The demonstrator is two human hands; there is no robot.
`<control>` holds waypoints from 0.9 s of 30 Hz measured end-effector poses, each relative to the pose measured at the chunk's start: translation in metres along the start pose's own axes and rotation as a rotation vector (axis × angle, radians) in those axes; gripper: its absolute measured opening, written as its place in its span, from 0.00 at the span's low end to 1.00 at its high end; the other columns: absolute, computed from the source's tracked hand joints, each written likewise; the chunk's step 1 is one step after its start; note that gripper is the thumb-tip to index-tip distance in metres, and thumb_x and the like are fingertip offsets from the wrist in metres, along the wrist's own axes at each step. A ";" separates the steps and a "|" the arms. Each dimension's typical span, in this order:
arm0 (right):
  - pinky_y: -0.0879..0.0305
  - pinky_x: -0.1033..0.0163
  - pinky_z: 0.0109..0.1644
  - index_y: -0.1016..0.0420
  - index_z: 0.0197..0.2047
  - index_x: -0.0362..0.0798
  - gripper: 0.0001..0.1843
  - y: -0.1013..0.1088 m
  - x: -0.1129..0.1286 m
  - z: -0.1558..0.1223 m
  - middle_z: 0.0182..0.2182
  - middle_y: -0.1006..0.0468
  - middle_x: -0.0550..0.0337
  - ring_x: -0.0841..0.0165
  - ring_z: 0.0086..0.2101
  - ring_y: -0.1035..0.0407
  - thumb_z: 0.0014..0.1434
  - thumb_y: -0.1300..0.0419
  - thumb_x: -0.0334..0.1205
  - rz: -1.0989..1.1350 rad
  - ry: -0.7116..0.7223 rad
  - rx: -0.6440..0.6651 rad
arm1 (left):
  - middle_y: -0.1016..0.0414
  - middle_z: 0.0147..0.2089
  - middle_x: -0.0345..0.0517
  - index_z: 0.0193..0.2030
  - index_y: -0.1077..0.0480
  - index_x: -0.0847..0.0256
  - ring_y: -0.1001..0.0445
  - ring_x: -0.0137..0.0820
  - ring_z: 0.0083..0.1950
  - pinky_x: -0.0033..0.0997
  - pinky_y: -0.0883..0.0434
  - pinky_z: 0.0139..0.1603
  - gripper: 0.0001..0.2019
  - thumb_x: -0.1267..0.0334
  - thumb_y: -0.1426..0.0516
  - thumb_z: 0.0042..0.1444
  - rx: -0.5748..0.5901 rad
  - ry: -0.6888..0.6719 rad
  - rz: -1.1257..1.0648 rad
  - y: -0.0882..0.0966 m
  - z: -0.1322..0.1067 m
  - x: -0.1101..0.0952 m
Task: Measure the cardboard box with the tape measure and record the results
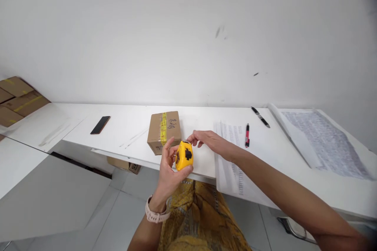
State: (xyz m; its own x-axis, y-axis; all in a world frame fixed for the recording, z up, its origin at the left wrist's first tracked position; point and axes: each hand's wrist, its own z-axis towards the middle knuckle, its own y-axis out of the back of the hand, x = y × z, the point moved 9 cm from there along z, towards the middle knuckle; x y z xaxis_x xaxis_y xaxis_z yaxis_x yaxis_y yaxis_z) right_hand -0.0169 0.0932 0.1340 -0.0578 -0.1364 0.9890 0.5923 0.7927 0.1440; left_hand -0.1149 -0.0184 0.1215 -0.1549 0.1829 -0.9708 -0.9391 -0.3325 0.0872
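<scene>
Bare right forearm (273,182) leads to the right hand (207,141), fingers curled, whether pinching unclear, at the rounded yellow-and-black plastic tape measure (185,156) gripped, seemingly for steadiness, by the left hand (168,170) in front of the brown cardboard box (156,130); right of the box lie white printed sheets (231,182).

This looks like a small office or packing room. A long white counter (198,115) runs along a white wall (147,39) marked with dark scuffs, above a grey tiled floor (129,200). Printed sheets (229,131), a black pen (260,117) and a red pen (247,135) point to desk work; a taped box (173,131), the cartons (28,102) stacked at far left and a yellow tape measure (185,156) suggest parcels. Which use is the main one cannot be told.
</scene>
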 end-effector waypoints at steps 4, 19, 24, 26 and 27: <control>0.40 0.62 0.36 0.28 0.32 0.49 0.19 -0.023 0.006 0.017 0.30 0.25 0.60 0.68 0.31 0.34 0.54 0.35 0.58 0.009 -0.028 0.044 | 0.28 0.53 0.50 0.69 0.49 0.53 0.28 0.41 0.54 0.40 0.31 0.53 0.43 0.52 0.34 0.49 -0.043 0.009 -0.036 0.019 -0.012 0.000; 0.47 0.64 0.31 0.36 0.24 0.48 0.15 0.028 -0.009 0.188 0.23 0.31 0.62 0.70 0.27 0.40 0.58 0.42 0.47 -0.244 -0.141 -0.410 | 0.24 0.48 0.56 0.60 0.37 0.60 0.21 0.40 0.33 0.40 0.23 0.32 0.33 0.49 0.35 0.52 0.128 0.432 -0.680 0.045 -0.041 0.032; 0.45 0.64 0.31 0.33 0.25 0.48 0.13 0.012 -0.032 0.195 0.24 0.29 0.62 0.70 0.26 0.38 0.55 0.39 0.47 -0.273 -0.113 -0.400 | 0.23 0.45 0.55 0.55 0.36 0.61 0.21 0.39 0.31 0.37 0.23 0.30 0.28 0.48 0.36 0.54 0.080 0.460 -0.730 0.046 -0.040 0.036; 0.42 0.65 0.33 0.30 0.30 0.48 0.12 0.007 -0.031 0.194 0.28 0.26 0.62 0.69 0.29 0.35 0.55 0.39 0.48 -0.225 -0.031 -0.345 | 0.23 0.45 0.55 0.54 0.36 0.60 0.21 0.39 0.32 0.37 0.23 0.30 0.26 0.48 0.37 0.54 0.080 0.464 -0.750 0.045 -0.046 0.035; 0.40 0.65 0.34 0.28 0.32 0.48 0.12 0.004 -0.029 0.193 0.30 0.24 0.61 0.69 0.30 0.34 0.54 0.40 0.49 -0.185 0.015 -0.297 | 0.23 0.45 0.55 0.55 0.36 0.60 0.21 0.38 0.32 0.37 0.23 0.30 0.26 0.48 0.37 0.55 0.080 0.464 -0.758 0.044 -0.049 0.034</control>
State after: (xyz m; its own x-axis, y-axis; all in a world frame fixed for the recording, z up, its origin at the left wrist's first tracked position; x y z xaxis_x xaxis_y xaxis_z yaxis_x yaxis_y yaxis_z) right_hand -0.1680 0.2152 0.1129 -0.1754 -0.2716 0.9463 0.7808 0.5470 0.3017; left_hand -0.1459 -0.0722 0.0812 0.6396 -0.0714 -0.7654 -0.7604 -0.2052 -0.6162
